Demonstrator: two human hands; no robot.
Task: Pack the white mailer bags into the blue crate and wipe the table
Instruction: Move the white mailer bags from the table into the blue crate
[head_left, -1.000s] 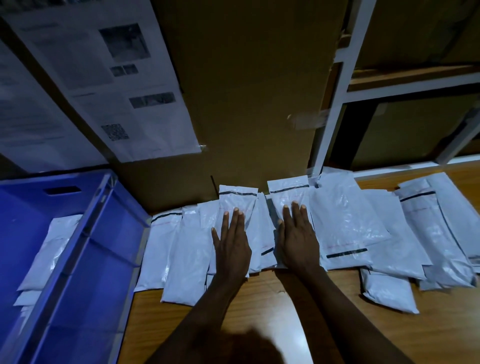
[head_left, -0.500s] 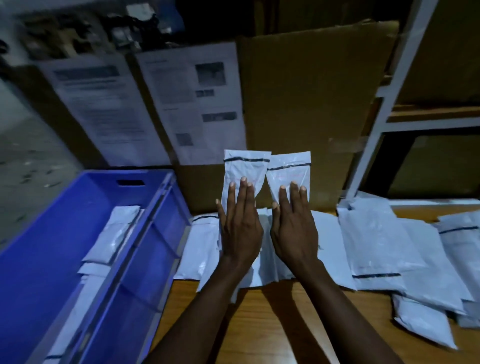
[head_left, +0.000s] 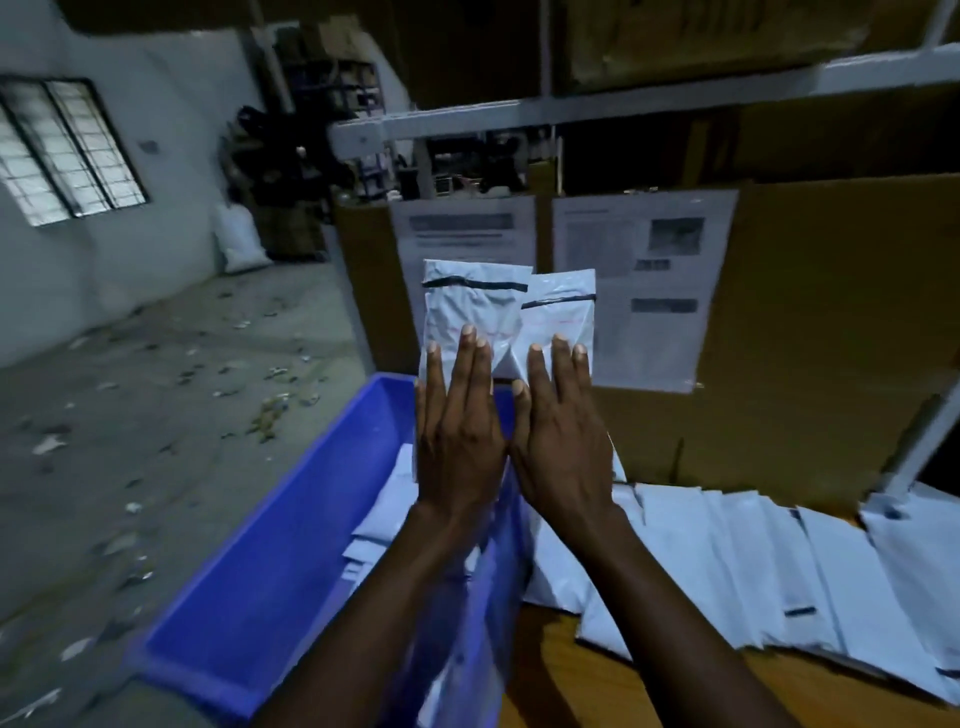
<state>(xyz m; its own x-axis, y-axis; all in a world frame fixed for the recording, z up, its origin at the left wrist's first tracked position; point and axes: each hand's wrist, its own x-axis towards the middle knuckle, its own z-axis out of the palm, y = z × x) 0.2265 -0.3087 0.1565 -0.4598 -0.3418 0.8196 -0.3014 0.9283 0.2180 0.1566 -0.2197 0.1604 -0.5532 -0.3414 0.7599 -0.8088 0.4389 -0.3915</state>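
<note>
Both hands are raised side by side over the blue crate (head_left: 291, 545). The left hand (head_left: 460, 441) carries one white mailer bag (head_left: 467, 301) and the right hand (head_left: 561, 447) a second bag (head_left: 563, 312). Their straight fingers lie flat on the near faces; whether a thumb pinches behind cannot be told. The two bags touch edge to edge. More bags (head_left: 384, 519) lie inside the crate, and a row of overlapping bags (head_left: 753, 561) lies on the wooden bench (head_left: 550, 675) to the right.
</note>
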